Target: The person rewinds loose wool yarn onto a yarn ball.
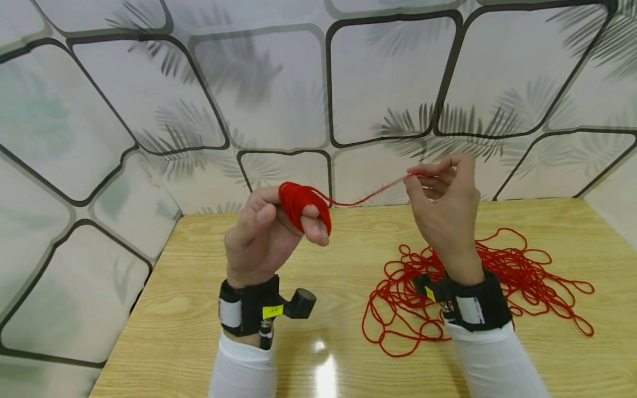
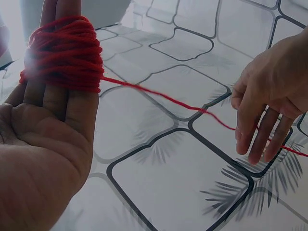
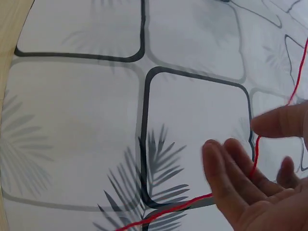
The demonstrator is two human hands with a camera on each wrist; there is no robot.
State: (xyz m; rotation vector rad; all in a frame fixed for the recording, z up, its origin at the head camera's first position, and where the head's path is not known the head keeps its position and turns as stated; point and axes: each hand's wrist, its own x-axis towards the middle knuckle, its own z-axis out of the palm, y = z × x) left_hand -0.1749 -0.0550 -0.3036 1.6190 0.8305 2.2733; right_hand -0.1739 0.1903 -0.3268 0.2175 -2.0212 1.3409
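Note:
Red yarn [image 1: 297, 203] is wound in many turns round the fingers of my left hand [image 1: 261, 237], raised above the table. In the left wrist view those fingers lie nearly straight inside the wound yarn [image 2: 65, 55], palm showing. A single strand runs from it, sagging a little, to my right hand [image 1: 448, 204], which holds it lightly between thumb and fingers. In the right wrist view the strand [image 3: 178, 208] passes through the right hand [image 3: 260, 187], its fingers loosely bent. A loose tangle of the yarn [image 1: 522, 271] lies on the table below the right hand.
The wooden table [image 1: 169, 309] spreads beneath both arms. Behind it rises a pale wall covering [image 1: 393, 72] with dark outlines and leaf prints. Looped ends of yarn [image 1: 577, 284] reach out to the right of the tangle.

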